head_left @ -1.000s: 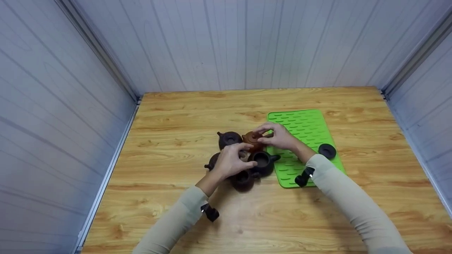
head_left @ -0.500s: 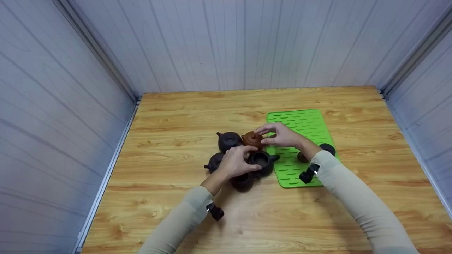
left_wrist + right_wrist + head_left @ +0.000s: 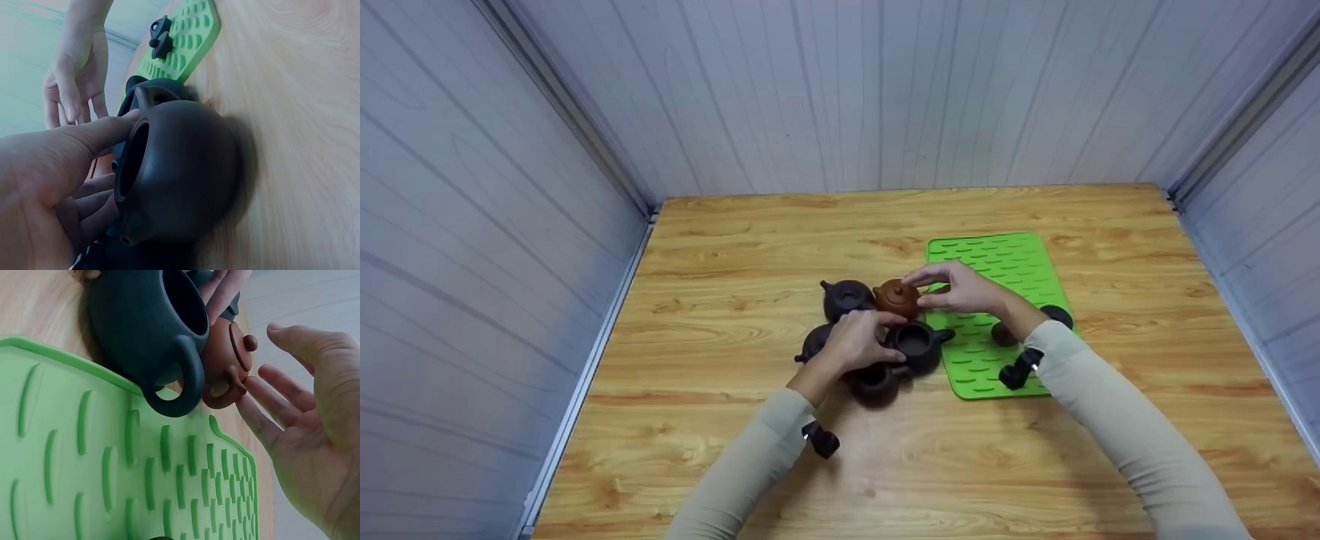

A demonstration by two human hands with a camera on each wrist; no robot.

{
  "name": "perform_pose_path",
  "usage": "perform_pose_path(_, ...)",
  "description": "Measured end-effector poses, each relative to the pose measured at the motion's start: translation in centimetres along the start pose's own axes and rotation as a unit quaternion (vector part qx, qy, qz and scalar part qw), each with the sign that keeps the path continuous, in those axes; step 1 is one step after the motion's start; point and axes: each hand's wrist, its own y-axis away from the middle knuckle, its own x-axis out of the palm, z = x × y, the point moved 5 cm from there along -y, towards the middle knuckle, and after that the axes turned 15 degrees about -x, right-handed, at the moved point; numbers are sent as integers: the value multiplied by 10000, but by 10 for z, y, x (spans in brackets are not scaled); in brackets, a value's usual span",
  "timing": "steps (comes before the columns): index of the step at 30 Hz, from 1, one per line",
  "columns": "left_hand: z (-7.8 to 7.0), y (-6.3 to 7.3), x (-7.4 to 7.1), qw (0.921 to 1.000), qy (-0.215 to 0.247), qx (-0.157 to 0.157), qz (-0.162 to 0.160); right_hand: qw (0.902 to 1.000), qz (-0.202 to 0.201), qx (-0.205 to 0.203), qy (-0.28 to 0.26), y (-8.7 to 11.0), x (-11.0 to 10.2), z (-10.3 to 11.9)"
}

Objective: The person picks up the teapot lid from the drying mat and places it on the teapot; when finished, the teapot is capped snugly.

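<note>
1. Five teapots stand close together on the desk (image 3: 735, 270) beside a green mat (image 3: 1005, 262) — grouped, it seems, within easy reach of both hands.
2. The left hand (image 3: 853, 341) arches over the lidless dark brown teapot (image 3: 183, 169), thumb near its handle. Its fingers are loosely spread, with no clench or firm grasp showing; the pose suggests steadying, though exact contact is hard to tell.
3. The right hand (image 3: 964, 289) is at the handle side of the orange-brown teapot (image 3: 894, 304). Its fingers are relaxed and extended, grasping nothing; the thumb stays clear of the lid's knob, probably leaving that lid seated.
4. The lidless black teapot (image 3: 129, 332) stands just beside the mat, its handle projecting over the edge — likely handy for the right side.
5. A black lid (image 3: 1058, 315) and a brown lid (image 3: 1003, 334) lie knob-up on the mat, probably to spare their rims.
</note>
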Motion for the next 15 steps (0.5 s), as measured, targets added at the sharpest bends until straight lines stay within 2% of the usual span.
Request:
perform_pose_path(5,11,-14,13,9999,99,-33,62,9999,-53,13,-147,2,-2,1)
perform_pose_path(10,13,-22,19,9998,116,-22,169,9997,-127,-25,-194,7,-6,2)
perform_pose_path(12,12,-22,19,9998,152,36,142,9997,-163,-15,-158,11,-9,2)
perform_pose_path(15,4,-15,12,9997,185,-10,173,9996,-232,45,-127,19,-14,1)
